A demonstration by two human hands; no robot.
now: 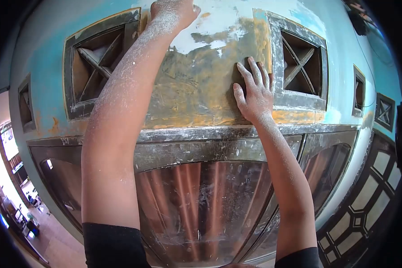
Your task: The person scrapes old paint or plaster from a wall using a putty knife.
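Note:
My right hand [254, 96] lies flat against the scraped, brown-yellow patch of wall [192, 89], its fingers spread over a dark brown sheet [244, 67] that looks like sandpaper. My left hand [172, 13] is raised higher, against the white flaked paint [228, 22] at the top edge of the view. Its fingers are cut off by the frame edge. Both forearms are dusted with white powder.
Square vent openings with crossed bars sit on the left [98, 62] and the right [301, 62] of the patch. Below runs a grey window frame [196, 138] with dusty glass panes [201, 210]. Smaller vents [359, 91] continue to the right. A street [27, 210] shows far below left.

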